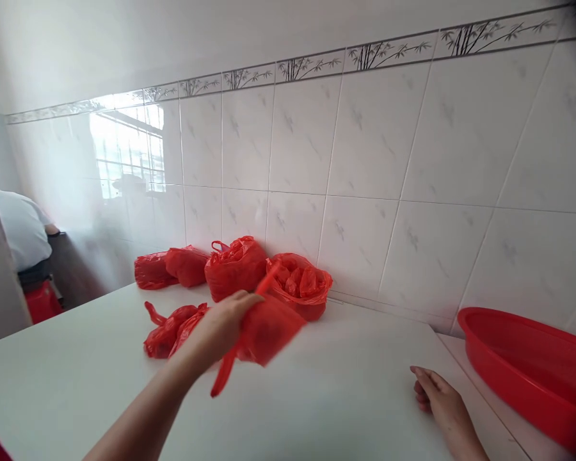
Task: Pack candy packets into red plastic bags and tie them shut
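Observation:
My left hand (228,323) is closed on a red plastic bag (271,330), lifted above the white table and slightly blurred by motion. Its handles stick out up and down beside my fingers. Behind it, against the wall, stands an open red bag (304,285) with crumpled red plastic inside. Another full red bag (235,266) is just left of that one. Under my left forearm lie knotted red bags (168,333), partly hidden. My right hand (439,397) hovers at or rests on the table's right side, fingers curled in, with nothing visible in them.
A large red plastic basin (523,365) stands at the right edge. Two more red bundles (173,267) lie at the table's far left end by the tiled wall (365,160). A person in a white top (22,227) is at the far left beyond the white table (345,390).

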`<state>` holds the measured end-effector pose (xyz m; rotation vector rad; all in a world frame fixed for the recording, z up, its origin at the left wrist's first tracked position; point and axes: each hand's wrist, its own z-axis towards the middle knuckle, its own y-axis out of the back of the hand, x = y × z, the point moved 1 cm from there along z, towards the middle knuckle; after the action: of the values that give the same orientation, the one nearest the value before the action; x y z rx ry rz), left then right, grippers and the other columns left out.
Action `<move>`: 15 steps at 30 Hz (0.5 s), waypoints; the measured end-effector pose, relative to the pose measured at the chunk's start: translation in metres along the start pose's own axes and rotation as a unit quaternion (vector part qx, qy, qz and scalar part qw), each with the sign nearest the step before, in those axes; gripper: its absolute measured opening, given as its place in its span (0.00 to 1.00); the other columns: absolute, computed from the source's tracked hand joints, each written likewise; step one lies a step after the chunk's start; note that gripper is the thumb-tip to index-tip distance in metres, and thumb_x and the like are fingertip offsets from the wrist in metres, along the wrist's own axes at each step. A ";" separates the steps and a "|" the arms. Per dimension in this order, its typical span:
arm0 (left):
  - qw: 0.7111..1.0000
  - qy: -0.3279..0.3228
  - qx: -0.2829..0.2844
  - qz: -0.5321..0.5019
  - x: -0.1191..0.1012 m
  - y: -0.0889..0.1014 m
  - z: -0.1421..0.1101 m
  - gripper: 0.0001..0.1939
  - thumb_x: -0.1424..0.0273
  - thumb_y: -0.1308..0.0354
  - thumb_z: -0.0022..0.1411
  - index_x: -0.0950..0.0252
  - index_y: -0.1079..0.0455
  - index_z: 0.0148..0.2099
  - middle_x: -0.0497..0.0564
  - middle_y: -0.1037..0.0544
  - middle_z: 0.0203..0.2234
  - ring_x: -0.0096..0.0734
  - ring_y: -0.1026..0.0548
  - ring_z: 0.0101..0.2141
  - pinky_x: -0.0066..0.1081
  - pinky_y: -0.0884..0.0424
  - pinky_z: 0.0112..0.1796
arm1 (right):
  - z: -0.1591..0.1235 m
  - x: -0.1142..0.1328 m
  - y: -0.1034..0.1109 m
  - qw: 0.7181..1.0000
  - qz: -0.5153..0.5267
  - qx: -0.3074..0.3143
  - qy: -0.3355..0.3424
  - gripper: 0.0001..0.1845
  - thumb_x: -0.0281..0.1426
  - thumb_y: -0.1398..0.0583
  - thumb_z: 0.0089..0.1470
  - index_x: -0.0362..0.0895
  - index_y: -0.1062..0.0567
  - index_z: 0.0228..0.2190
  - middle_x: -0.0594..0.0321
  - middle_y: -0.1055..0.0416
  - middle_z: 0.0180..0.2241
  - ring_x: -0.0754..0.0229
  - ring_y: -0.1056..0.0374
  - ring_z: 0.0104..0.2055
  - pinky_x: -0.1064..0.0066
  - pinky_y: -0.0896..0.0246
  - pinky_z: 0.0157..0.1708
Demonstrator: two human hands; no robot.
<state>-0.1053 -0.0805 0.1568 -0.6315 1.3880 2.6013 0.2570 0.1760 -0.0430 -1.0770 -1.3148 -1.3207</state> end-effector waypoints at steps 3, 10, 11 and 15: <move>0.991 0.058 -0.078 0.089 0.038 0.023 0.008 0.30 0.84 0.60 0.53 0.59 0.35 0.55 0.53 0.29 0.49 0.40 0.28 0.42 0.32 0.34 0.35 | 0.000 -0.001 -0.002 1.000 -0.005 0.005 0.000 0.22 0.47 0.40 0.45 0.43 0.27 0.36 0.66 0.35 0.22 0.62 0.39 0.24 0.70 0.40 0.22; 0.980 0.116 -0.048 0.153 0.090 0.004 0.005 0.26 0.66 0.52 0.60 0.62 0.42 0.60 0.60 0.39 0.58 0.52 0.34 0.52 0.40 0.33 0.42 | 0.000 -0.002 -0.002 1.000 0.001 -0.007 0.004 0.23 0.45 0.39 0.42 0.43 0.26 0.36 0.67 0.35 0.21 0.62 0.38 0.22 0.70 0.40 0.22; 0.983 0.105 -0.037 0.148 0.089 -0.004 0.005 0.26 0.66 0.52 0.60 0.61 0.41 0.60 0.58 0.40 0.58 0.52 0.36 0.55 0.40 0.33 0.44 | 0.001 -0.002 -0.002 1.000 0.000 -0.009 0.005 0.23 0.45 0.39 0.41 0.43 0.26 0.36 0.68 0.35 0.21 0.62 0.38 0.22 0.70 0.40 0.22; 0.999 0.032 0.001 0.040 0.065 -0.036 0.015 0.26 0.67 0.49 0.58 0.61 0.40 0.60 0.58 0.42 0.60 0.53 0.40 0.57 0.45 0.39 0.51 | 0.002 -0.003 -0.002 1.000 -0.001 -0.011 0.008 0.24 0.44 0.39 0.41 0.42 0.26 0.37 0.67 0.35 0.21 0.61 0.37 0.23 0.70 0.40 0.22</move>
<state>-0.1573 -0.0532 0.1095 -0.6781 1.4638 2.6614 0.2550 0.1782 -0.0462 -1.0779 -1.2924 -1.3442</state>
